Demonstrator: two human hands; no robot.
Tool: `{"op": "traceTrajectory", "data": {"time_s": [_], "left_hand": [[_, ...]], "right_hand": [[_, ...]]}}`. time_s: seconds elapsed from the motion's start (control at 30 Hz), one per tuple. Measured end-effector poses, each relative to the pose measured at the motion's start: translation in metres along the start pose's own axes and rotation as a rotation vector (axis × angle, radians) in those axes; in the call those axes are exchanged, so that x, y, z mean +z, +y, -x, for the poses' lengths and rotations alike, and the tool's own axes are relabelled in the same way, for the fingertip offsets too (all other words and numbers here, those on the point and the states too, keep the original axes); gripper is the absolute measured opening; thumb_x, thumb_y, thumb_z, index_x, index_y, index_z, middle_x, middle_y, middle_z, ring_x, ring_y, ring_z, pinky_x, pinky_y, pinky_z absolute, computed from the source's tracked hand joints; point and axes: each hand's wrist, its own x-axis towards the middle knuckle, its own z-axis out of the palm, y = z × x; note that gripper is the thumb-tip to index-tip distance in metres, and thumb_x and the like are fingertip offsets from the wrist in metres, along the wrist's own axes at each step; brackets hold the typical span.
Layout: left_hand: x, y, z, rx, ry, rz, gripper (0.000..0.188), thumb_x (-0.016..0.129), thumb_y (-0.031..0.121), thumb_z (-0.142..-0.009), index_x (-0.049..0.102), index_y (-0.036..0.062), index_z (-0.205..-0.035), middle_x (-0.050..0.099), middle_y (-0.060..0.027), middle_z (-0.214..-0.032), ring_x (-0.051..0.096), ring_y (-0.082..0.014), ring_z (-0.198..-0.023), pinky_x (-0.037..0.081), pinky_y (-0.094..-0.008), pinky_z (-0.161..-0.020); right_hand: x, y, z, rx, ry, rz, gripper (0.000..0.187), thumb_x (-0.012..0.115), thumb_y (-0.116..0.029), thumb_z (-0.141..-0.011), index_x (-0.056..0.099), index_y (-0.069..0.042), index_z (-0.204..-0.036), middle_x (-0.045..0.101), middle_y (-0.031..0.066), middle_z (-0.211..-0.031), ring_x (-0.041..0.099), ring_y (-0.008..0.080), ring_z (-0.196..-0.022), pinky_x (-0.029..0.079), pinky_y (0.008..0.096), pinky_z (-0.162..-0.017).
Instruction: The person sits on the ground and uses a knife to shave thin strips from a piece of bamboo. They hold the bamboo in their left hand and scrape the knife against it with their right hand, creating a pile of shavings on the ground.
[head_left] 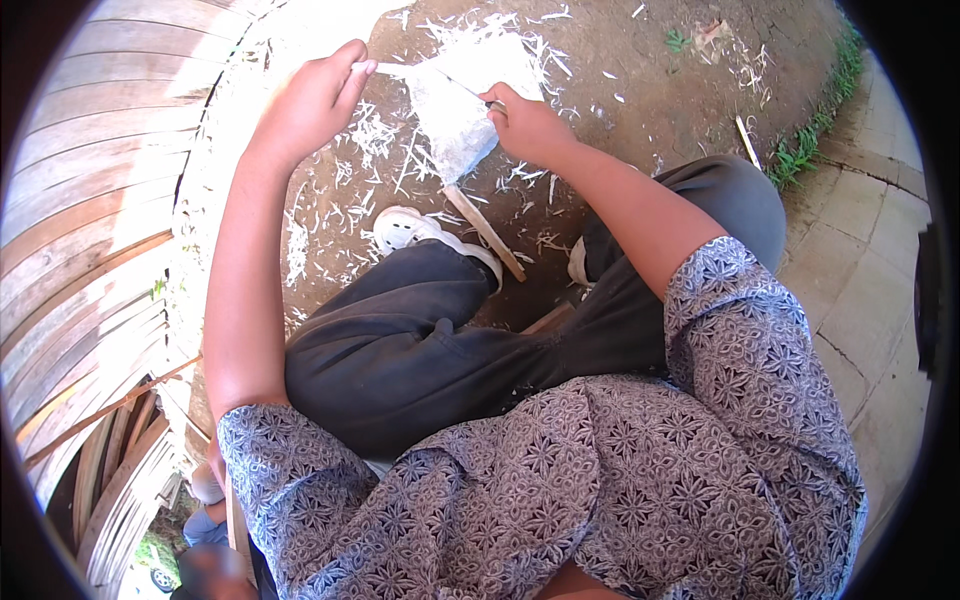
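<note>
My left hand (318, 100) is closed on the end of a thin pale strip (392, 70), probably wood or bamboo, which runs to the right until it blends into bright glare. My right hand (530, 125) grips a knife (465, 88) by its dark handle. Its slim blade points up and left, close to the far end of the strip; whether they touch I cannot tell. Below both lies a whitish sheet or sack (445, 130), sunlit and strewn with shavings.
Curled pale shavings (372, 135) litter the bare soil (640, 80). A flat stick (485, 232) lies between my white shoes (405, 228). Slatted wood (110, 130) curves along the left, paving (860, 250) along the right. Another person (210, 515) is partly visible at the lower left.
</note>
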Motion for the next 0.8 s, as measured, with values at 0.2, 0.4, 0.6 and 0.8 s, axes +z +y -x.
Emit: {"op": "traceTrajectory", "data": {"time_s": [0.2, 0.4, 0.6, 0.8], "left_hand": [[-0.002, 0.004, 0.003, -0.027, -0.030, 0.031, 0.028, 0.050, 0.027, -0.108, 0.048, 0.0017, -0.097, 0.054, -0.0220, -0.070, 0.055, -0.0374, -0.066, 0.045, -0.0454, -0.066], [-0.015, 0.018, 0.002, -0.046, -0.105, -0.076, 0.022, 0.051, 0.026, -0.107, 0.052, 0.0048, -0.104, 0.066, -0.0239, -0.084, 0.065, -0.0452, -0.084, 0.048, -0.0541, -0.074], [-0.012, 0.026, -0.005, 0.015, -0.085, -0.111, 0.023, 0.052, 0.027, -0.106, 0.051, 0.0051, -0.102, 0.064, -0.0228, -0.082, 0.064, -0.0439, -0.082, 0.048, -0.0526, -0.073], [-0.009, 0.017, 0.002, 0.050, -0.044, -0.092, 0.025, 0.052, 0.027, -0.107, 0.051, 0.0038, -0.100, 0.061, -0.0229, -0.076, 0.061, -0.0432, -0.076, 0.047, -0.0504, -0.069]], "right_hand": [[-0.003, 0.001, -0.004, 0.008, 0.016, 0.007, 0.031, 0.053, -0.026, -0.103, 0.056, -0.021, -0.133, 0.073, 0.0187, -0.092, 0.071, 0.0388, -0.088, 0.053, 0.0495, -0.077], [-0.014, -0.036, 0.005, -0.033, 0.036, -0.244, 0.030, 0.059, -0.026, -0.103, 0.060, -0.019, -0.132, 0.066, 0.0121, -0.077, 0.063, 0.0259, -0.069, 0.049, 0.0395, -0.068], [0.014, -0.003, 0.005, 0.046, 0.105, -0.204, 0.028, 0.055, -0.026, -0.104, 0.057, -0.015, -0.130, 0.072, 0.0203, -0.089, 0.070, 0.0419, -0.087, 0.052, 0.0512, -0.076], [-0.001, -0.043, 0.016, -0.011, 0.033, -0.288, 0.028, 0.051, -0.026, -0.105, 0.055, -0.014, -0.130, 0.073, 0.0216, -0.098, 0.069, 0.0445, -0.094, 0.052, 0.0537, -0.083]]}}
